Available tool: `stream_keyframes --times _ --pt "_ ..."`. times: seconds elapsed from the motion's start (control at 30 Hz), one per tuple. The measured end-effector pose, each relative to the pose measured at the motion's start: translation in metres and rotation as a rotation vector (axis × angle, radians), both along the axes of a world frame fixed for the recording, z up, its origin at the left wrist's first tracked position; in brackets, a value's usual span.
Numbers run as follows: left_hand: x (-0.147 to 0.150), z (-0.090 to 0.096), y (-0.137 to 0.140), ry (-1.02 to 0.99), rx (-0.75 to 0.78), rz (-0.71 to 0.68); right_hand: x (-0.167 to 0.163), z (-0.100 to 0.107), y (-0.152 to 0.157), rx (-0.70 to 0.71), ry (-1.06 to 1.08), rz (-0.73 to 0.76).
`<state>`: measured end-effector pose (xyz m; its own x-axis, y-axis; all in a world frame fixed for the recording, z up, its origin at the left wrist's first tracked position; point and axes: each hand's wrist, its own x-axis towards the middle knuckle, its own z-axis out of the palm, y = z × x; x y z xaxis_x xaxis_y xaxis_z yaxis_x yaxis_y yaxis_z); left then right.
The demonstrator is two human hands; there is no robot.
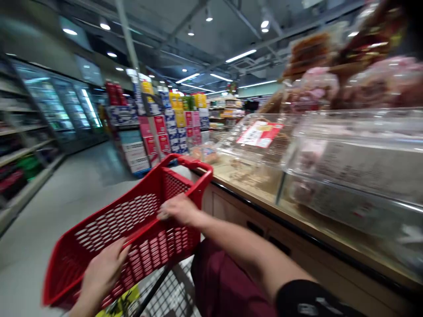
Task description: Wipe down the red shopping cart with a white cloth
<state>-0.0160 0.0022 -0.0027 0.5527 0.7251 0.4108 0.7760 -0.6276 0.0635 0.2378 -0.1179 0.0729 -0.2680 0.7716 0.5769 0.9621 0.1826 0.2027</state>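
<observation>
A red plastic shopping basket [115, 220] with perforated walls sits slantwise in front of me, its raised handle end at the far right. My left hand [105, 266] is closed over the near rim towards the left, thumb on the inner side. Further right along that rim, my right hand [178, 209] is closed on it too; a whitish patch shows at its fingertips, too blurred to name. Below the basket is a grey wire grid [165, 293], with a yellow item with dark print [127, 299] on it, partly hidden by the basket.
On the right runs a wooden display counter [238, 215] with clear plastic lids [357, 154] over packaged food. Stacked drink cartons [160, 136] stand ahead. Shelves [23, 163] and glass-door fridges [59, 105] line the left side of the grey aisle floor [79, 189].
</observation>
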Motion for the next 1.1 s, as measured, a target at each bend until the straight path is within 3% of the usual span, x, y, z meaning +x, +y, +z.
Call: stream_keyframes --times 0.1,0.17,0.27,0.33,0.5,0.67,0.73,0.83,0.9,1.0,1.1 --pt "-0.002 -0.008 -0.011 0.063 0.031 0.040 0.047 0.000 0.002 0.142 0.100 -0.053" --pt "0.006 -0.014 -0.012 0.057 0.073 0.057 0.046 -0.020 0.016 0.186 0.143 -0.067" --pt "0.009 -0.023 -0.014 0.033 0.104 0.060 0.025 -0.056 0.032 0.155 0.127 0.037" --pt "0.006 -0.026 -0.017 0.032 0.096 0.079 0.033 -0.064 0.033 0.145 0.121 0.094" --pt "0.005 -0.023 -0.022 0.066 0.058 0.110 0.084 -0.054 0.020 0.407 0.297 -0.044" --pt "0.010 -0.023 -0.025 0.063 0.073 0.152 0.069 -0.059 0.026 0.248 0.187 0.145" --pt "0.010 -0.026 -0.025 0.049 0.091 0.151 0.082 -0.053 0.023 0.261 0.216 0.087" --pt "0.010 -0.030 -0.025 0.033 0.107 0.149 0.103 -0.045 0.021 0.411 0.320 -0.095" --pt "0.009 -0.031 -0.025 0.029 0.119 0.145 0.100 -0.049 0.025 0.377 0.287 -0.059" --pt "0.007 -0.031 -0.023 0.029 0.143 0.131 0.092 -0.057 0.033 0.214 0.159 0.088" --pt "0.008 -0.032 -0.022 0.024 0.152 0.136 0.102 -0.053 0.032 0.273 0.224 -0.045"
